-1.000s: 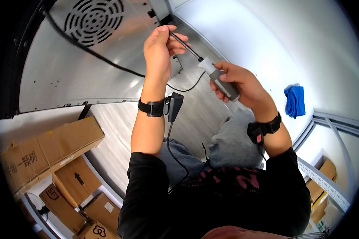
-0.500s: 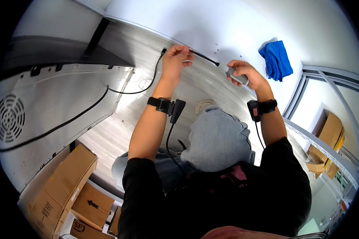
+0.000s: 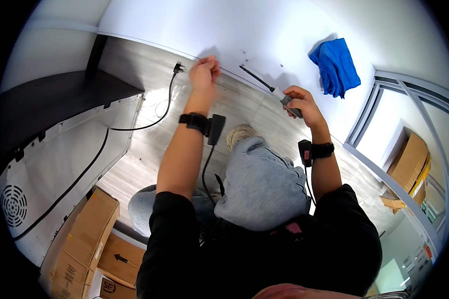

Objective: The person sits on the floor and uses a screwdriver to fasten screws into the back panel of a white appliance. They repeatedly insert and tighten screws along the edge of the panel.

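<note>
A screwdriver with a grey and white handle (image 3: pixel 281 95) is in my right hand (image 3: pixel 304 104), fingers wrapped round the handle. Its black shaft (image 3: pixel 257 77) points up and left over the edge of a white surface (image 3: pixel 184 25). My left hand (image 3: pixel 204 74) is apart from the tool, at the left of its tip. The left fingers are curled and pressed together, slightly blurred; whatever they hold, if anything, is hidden. A few small pieces (image 3: pixel 282 65) lie on the white surface, too small to name.
A folded blue cloth (image 3: pixel 336 67) lies on the white surface. A black cable with a plug (image 3: pixel 178 68) runs over the floor to a metal cabinet (image 3: pixel 80 149) at left. Cardboard boxes (image 3: pixel 87 234) stand at lower left; a metal frame (image 3: pixel 384 167) and another box (image 3: pixel 409 162) are at right.
The black shaft, earlier at my left hand and apart from the handle, now sits in the handle. My left hand has let go of it and drawn away left. The view has shifted.
</note>
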### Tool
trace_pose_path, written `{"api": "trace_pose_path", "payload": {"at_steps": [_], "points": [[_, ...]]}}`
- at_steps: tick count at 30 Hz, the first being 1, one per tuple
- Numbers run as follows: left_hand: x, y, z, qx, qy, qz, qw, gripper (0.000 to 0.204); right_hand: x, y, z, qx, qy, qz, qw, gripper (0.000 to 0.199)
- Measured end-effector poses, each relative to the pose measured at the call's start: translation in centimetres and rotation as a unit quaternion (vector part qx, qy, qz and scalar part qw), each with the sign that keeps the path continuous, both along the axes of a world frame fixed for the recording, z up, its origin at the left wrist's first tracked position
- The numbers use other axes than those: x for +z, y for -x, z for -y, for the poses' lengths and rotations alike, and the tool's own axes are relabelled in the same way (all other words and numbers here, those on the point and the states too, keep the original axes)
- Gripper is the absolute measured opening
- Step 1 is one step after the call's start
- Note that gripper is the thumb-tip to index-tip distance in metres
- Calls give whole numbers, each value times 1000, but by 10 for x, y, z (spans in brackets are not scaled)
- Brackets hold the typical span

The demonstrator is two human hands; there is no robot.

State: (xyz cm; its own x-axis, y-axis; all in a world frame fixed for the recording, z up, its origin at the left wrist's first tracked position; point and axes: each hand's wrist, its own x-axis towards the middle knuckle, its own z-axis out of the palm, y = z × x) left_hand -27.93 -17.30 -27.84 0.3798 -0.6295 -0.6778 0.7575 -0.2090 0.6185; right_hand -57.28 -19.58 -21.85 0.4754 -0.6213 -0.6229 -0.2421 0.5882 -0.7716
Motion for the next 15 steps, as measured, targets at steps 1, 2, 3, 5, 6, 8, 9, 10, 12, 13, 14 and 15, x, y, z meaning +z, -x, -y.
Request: {"api": "trace_pose_path", "payload": {"at_steps": [1,2,3,5,6,8,9,10,12,13,14,15], "points": [[-5,-3,1,-38,2,106,994,7,0,0,1,0,-5,2,1000,29],[-10,-4,1,-76,4,211,974,8,-4,0,1,-9,-9,13,1000,30],[-14,-4,0,-115,7,313,943,9,-8,-1,0,-20,-13,25,999,30],[-23,9,-2,-154,60,437,884,7,-17,-4,-3,-32,-13,27,999,30],[-22,16,-3,-174,68,511,839,8,-21,-7,-4,-32,-8,17,999,31],[-20,29,-3,-196,53,585,785,11,-27,-12,-6,-35,-7,12,999,31],[-20,32,-2,-199,50,608,767,12,-29,-14,-6,-38,-10,16,999,31],[-21,34,-2,-203,47,629,749,13,-30,-14,-7,-40,-13,19,999,31],[-22,36,-1,-206,44,652,729,16,-31,-15,-7,-46,-10,22,999,30],[-23,36,0,-205,45,653,728,16,-30,-17,-7,-49,-9,24,998,30],[-24,35,0,-204,46,654,727,17,-29,-17,-6,-52,-7,20,998,31],[-25,32,-1,-211,49,652,726,20,-24,-21,-3,-52,-6,19,998,31]]}}
